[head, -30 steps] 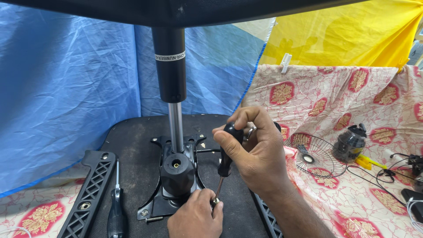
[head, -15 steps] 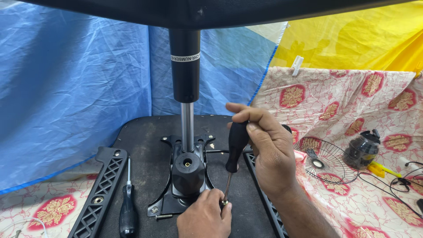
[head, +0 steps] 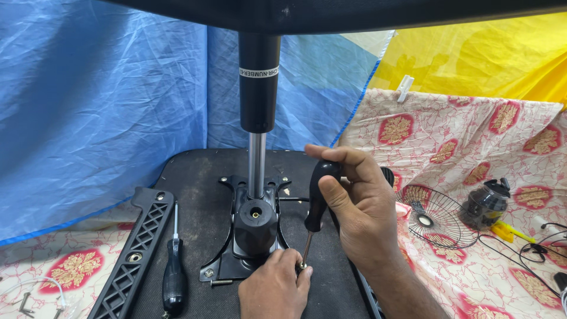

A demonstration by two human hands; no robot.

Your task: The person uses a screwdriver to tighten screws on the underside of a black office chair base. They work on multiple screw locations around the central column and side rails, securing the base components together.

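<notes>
**Screwdriver set on a screw at the chair plate**

The right hand (head: 360, 218) has its fingers (head: 345, 160) wrapped closed around the black handle of a screwdriver (head: 316, 204); the tool stands nearly upright, handle up, its long axis leaning slightly to the right, the thin shaft running down to a tip just beside the left hand (head: 274, 289); the left fingers (head: 302, 276) are pinched narrow at that tip, apparently steadying a small screw, though the screw itself is too small to make out; the tip lies directly below the right hand and at the near right corner of the black metal plate (head: 227, 266); the left hand is the nearer to that point.

From the plate a black cylinder (head: 258, 82) rises on a bright steel rod (head: 256, 165); the plate sits on an upturned black seat pad (head: 195, 195); a second screwdriver (head: 174, 277) and a slotted black armrest (head: 139, 254) lie to the left; a loose bolt (head: 221, 283) lies near the plate edge.

Floral cloth (head: 490, 142) covers the floor; a wire fan guard (head: 437, 215) and black motor (head: 485, 204) lie right; blue tarpaulin (head: 100, 100) and yellow tarpaulin (head: 472, 65) form the walls.
</notes>
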